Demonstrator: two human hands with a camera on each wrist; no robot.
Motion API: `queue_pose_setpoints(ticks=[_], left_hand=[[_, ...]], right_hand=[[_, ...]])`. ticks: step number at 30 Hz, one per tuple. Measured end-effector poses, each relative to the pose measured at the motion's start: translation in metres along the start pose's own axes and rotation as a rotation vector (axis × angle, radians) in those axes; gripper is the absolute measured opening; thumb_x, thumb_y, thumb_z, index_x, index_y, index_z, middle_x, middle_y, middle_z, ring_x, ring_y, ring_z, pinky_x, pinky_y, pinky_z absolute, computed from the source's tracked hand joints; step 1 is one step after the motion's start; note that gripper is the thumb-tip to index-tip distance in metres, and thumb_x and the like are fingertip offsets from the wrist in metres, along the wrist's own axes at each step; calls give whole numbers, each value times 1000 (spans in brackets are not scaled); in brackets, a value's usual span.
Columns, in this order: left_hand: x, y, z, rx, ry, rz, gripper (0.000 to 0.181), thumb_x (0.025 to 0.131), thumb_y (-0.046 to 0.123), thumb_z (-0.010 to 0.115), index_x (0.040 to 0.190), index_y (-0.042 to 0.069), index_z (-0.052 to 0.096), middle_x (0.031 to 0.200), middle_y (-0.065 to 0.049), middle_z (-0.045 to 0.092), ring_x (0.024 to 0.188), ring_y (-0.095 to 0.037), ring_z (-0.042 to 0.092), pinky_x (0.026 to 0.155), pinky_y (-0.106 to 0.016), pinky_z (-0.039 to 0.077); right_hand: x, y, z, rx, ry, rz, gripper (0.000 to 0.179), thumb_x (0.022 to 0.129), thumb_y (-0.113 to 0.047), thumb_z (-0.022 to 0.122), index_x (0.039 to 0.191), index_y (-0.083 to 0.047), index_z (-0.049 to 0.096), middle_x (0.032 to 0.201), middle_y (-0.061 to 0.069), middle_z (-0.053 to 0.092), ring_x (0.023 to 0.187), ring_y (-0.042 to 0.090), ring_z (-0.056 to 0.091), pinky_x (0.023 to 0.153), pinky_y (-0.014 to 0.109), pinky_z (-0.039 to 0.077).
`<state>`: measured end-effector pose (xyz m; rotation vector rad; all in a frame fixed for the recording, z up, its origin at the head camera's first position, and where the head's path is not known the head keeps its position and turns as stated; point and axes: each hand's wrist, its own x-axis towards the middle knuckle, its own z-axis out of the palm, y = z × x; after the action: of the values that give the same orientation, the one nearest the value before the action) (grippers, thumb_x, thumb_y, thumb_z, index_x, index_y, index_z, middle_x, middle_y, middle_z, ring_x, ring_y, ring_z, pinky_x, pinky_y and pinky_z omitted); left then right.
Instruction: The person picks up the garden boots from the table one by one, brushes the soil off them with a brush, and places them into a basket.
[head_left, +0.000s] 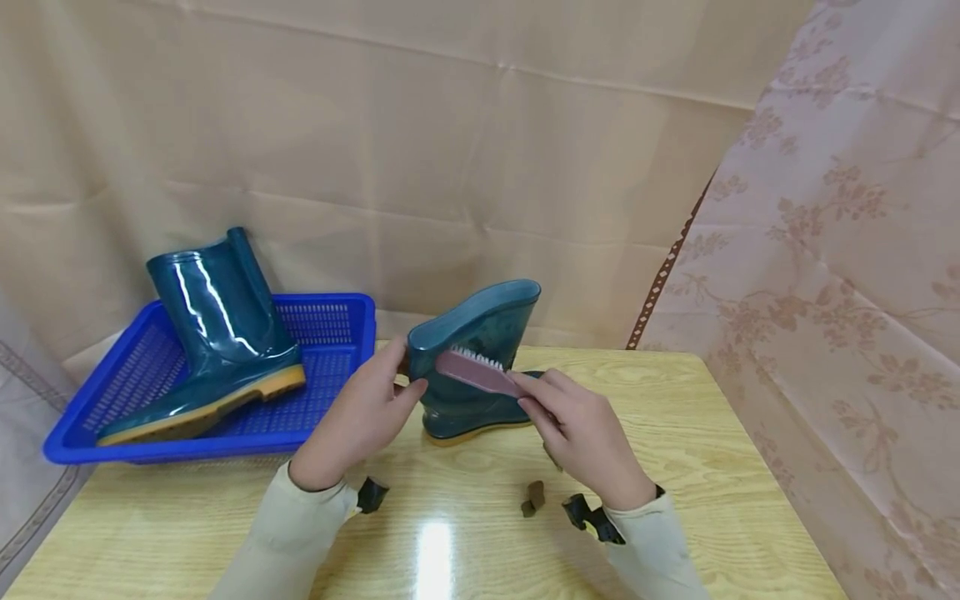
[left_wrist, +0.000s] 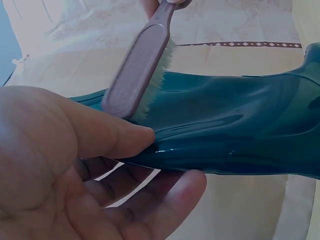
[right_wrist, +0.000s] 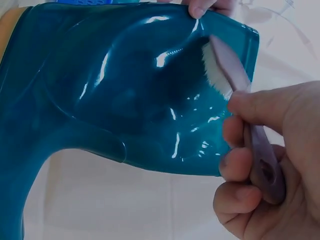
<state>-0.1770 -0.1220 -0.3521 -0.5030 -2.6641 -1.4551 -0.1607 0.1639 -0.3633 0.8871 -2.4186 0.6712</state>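
Two teal rubber boots are in view. At the far left, one rain boot [head_left: 217, 333] stands with a yellow sole in a blue perforated plastic basket [head_left: 330, 325], which sits on the left end of the wooden table [head_left: 712, 433], partly over its edge.

Right of the basket, the second rubber boot [head_left: 472, 333] stands on the tabletop near the middle, its shaft leaning toward the left hand [head_left: 360, 421]. That hand pinches the rim of the shaft, thumb on the outer face and fingers [left_wrist: 165, 195] curled beneath the edge, as the left wrist view shows.

A pink-backed scrubbing brush [head_left: 480, 372] lies against the upper shaft just below the rim, its white bristles [right_wrist: 215, 75] pressed on the glossy rubber. The right hand [head_left: 588, 437] grips the brush handle, fingers wrapped round it and thumb along the top.

On the table in front of the boot, between the two wrists, lie small brown bits [head_left: 532, 498]; what they are cannot be told.

A beige cloth hangs behind, and a floral curtain [head_left: 847, 275] hangs on the right.
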Motion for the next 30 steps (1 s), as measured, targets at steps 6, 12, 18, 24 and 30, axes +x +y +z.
queue_pose_setpoints(ticks=[6, 12, 18, 24, 30], left_hand=[[1, -1, 0, 11, 1, 25, 32, 104, 7, 60, 134, 18, 53, 122, -4, 66, 112, -23, 64, 88, -43, 60], [4, -5, 0, 32, 37, 5, 35, 106, 9, 58, 139, 15, 50, 129, -8, 63, 118, -27, 61, 95, -52, 55], [5, -7, -1, 23, 34, -38, 33, 106, 13, 58, 138, 13, 50, 131, -7, 61, 121, -28, 59, 98, -53, 51], [5, -7, 0, -12, 32, -80, 35, 106, 18, 61, 138, 14, 50, 130, -7, 61, 118, -26, 59, 95, -49, 53], [2, -2, 1, -43, 30, -43, 33, 102, 16, 66, 133, 17, 54, 120, -2, 66, 110, -22, 62, 88, -43, 58]], right_hand=[[0, 3, 4, 26, 0, 14, 34, 99, -10, 70, 132, -16, 71, 81, -10, 52, 57, 0, 35, 48, 19, 33], [-1, 18, 9, -6, -92, 203, 32, 101, -13, 69, 133, -17, 71, 82, -8, 57, 59, 5, 41, 51, 24, 37], [-1, 27, 8, -9, -184, 401, 29, 102, -15, 67, 131, -14, 71, 86, -4, 64, 58, 9, 46, 53, 27, 39], [0, 21, 3, 14, -131, 306, 27, 102, -17, 67, 129, -17, 72, 87, -7, 67, 56, 6, 47, 50, 25, 40], [1, 13, 4, 74, -27, 41, 31, 100, -12, 70, 130, -18, 72, 85, -11, 63, 59, 2, 43, 50, 21, 38]])
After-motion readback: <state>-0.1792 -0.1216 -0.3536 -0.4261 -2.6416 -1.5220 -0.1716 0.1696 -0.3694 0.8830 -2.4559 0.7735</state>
